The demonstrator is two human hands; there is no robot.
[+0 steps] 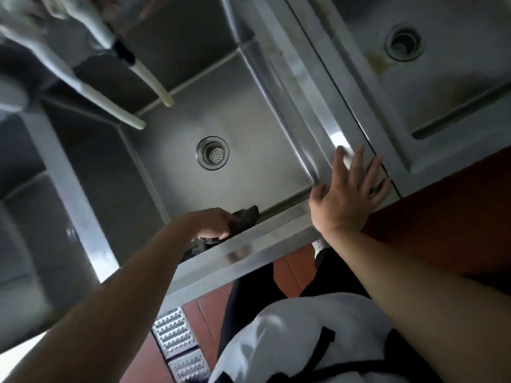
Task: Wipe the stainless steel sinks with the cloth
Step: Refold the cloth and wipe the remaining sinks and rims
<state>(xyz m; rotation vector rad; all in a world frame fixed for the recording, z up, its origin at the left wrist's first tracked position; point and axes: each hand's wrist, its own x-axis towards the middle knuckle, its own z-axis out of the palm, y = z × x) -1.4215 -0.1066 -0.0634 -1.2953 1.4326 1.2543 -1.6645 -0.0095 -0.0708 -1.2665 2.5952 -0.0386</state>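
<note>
Where left hand (214, 223) grips dark cloth (246, 217) inside sink (249, 128); right hand (348, 192) flat, fingers spread, on rim

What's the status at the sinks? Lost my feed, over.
Left hand grips dark cloth at middle sink's near wall. Right hand flat on the rim, fingers spread. Faucet spouts overhead, clear of cloth.

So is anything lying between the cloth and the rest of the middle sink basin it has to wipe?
Nothing visible does. The left hand holds the dark cloth against the near wall of the middle sink. The floor around the drain strainer lies bare. The right hand rests on the divider rim, outside the basin.
</note>
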